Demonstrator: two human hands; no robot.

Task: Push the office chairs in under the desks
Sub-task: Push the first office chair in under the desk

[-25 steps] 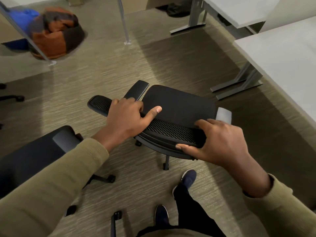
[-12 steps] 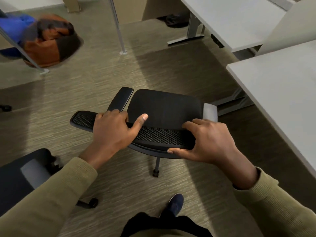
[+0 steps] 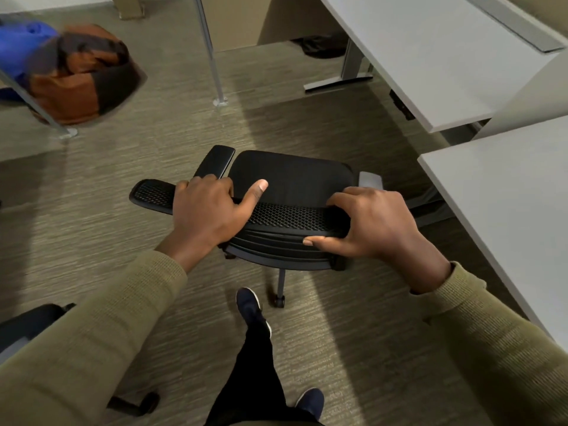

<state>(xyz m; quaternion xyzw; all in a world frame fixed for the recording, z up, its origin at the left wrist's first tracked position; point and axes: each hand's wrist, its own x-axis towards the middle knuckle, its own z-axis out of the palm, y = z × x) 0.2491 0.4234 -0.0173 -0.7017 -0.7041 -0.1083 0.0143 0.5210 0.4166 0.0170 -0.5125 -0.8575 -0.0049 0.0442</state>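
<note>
A black office chair with a mesh backrest stands on the carpet in front of me, its seat facing away. My left hand grips the top of the backrest on the left, thumb stretched over the mesh. My right hand grips the same top edge on the right, thumb under the rim. The near grey desk is just right of the chair, its edge close to the right armrest. A second grey desk lies farther back on the right.
A second black chair sits at the lower left with a caster near my feet. An orange, black and blue bag lies at the far left among thin metal legs. My left shoe is just behind the chair's base.
The chair has rolled forward and to the right, closer to the near desk, with both hands still holding its backrest. I have stepped forward, and the second chair has slipped further out at lower left.
</note>
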